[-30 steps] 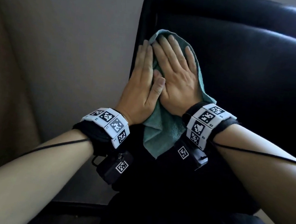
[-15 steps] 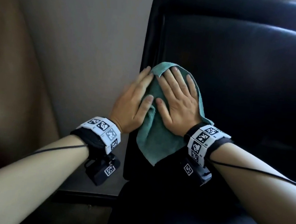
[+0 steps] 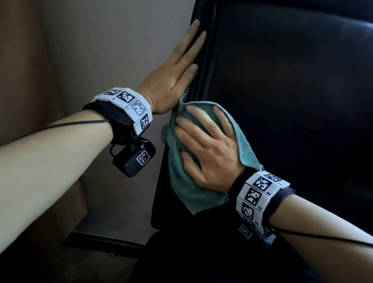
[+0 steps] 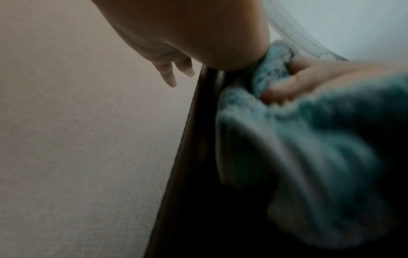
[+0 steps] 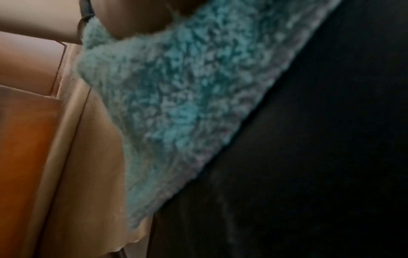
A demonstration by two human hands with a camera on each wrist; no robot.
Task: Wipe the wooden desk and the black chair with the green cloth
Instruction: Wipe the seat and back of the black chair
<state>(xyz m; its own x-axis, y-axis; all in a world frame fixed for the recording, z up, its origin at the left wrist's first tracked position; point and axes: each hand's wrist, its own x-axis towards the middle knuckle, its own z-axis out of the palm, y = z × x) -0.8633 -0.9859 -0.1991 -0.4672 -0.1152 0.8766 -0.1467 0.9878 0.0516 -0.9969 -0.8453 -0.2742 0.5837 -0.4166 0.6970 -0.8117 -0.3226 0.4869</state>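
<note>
Cloth (image 3: pixel 178 181) is pressed flat against the left edge of the chair (image 3: pixel 298 106) backrest, low down near the seat. It is held there by the right hand (image 3: pixel 205 152), palm down, fingers spread and nearly straight over the fabric, fingertips slightly bent into it; no wrap-around grip is seen from the head view. In the left wrist view a fold of cloth (image 4: pixel 273 69) is seen bunched against the right hand (image 4: pixel 309 80), so some pinching at the top edge is possible; cannot be confirmed. Lower part of cloth hangs loose below the palm, as seen in the right wrist view (image 5: pixel 176 97).

Left hand (image 3: pixel 176 72) is laid on the side edge of the backrest, above the cloth, fingers straight and together, nothing held. Its heel is just beside the cloth's top corner; contact cannot be told.

Wall (image 3: pixel 123 32) is seen behind the chair, brown furniture (image 3: pixel 11 56) to the left. Desk is not identified with certainty in any view
</note>
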